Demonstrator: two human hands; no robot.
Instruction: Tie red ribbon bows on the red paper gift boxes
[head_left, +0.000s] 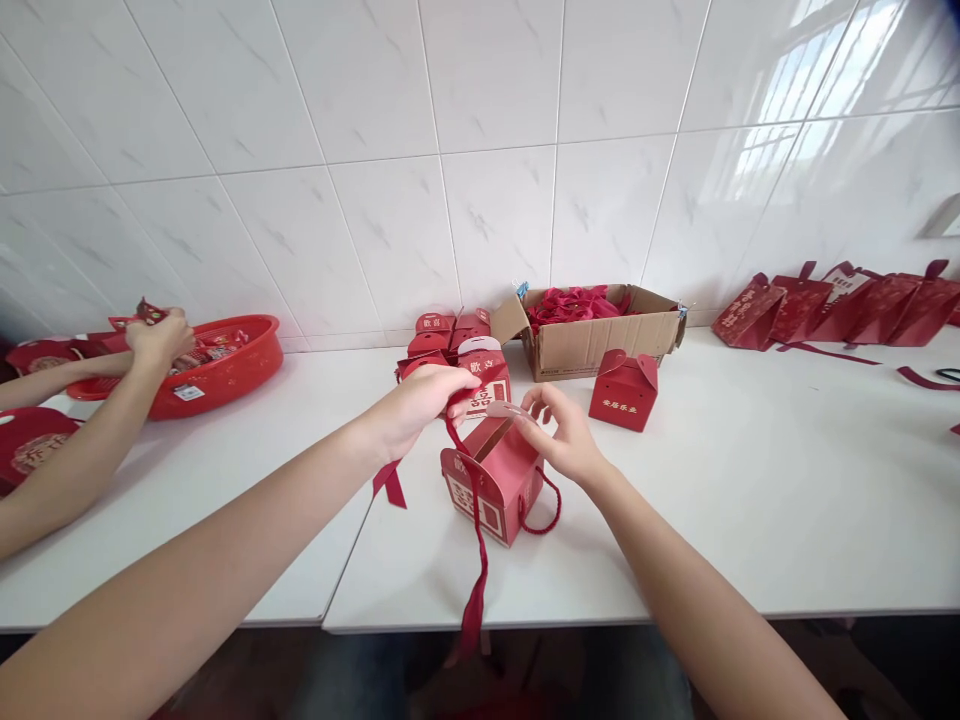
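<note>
At six o'clock on the table (765,500), red box (507,468) upright. Left hand (421,408) pinches ribbon (480,540) between fingers; right hand (568,437) curled at flap, grip unclear. Seemingly threading; next calls for drawing ribbon through.

From above the near edge of the white worktop (750,500), the one head-worn camera looks forward and down, over the person's left hand (420,405) and right hand (566,435), close by at mid-picture, to the marbled wall tiles (495,90) behind the far edge.
</note>
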